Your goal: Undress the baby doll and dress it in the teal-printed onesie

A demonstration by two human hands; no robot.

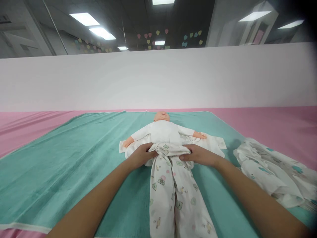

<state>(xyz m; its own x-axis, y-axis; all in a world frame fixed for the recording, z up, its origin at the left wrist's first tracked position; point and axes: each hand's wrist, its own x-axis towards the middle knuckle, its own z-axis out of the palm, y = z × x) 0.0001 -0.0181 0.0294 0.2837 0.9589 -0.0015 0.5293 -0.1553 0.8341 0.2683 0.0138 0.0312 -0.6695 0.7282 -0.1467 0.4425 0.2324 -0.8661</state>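
Observation:
A baby doll (163,131) lies on its back, head at the far end and arms spread wide. Printed baby trousers (173,195) cover its lower body and stretch toward me, the legs side by side. My left hand (143,154) grips the waistband on its left side, thumb on top. On the right side of the same waistband, my right hand (195,154) is closed in the same way. Beneath the doll's arms a white garment (210,142) is spread out. The doll's legs are hidden by the trousers.
A crumpled white cloth with teal prints (274,168) lies to the right. Under everything is a teal blanket (74,158) on a pink sheet (262,129). A white wall panel (158,79) stands behind, with a reflecting surface above it.

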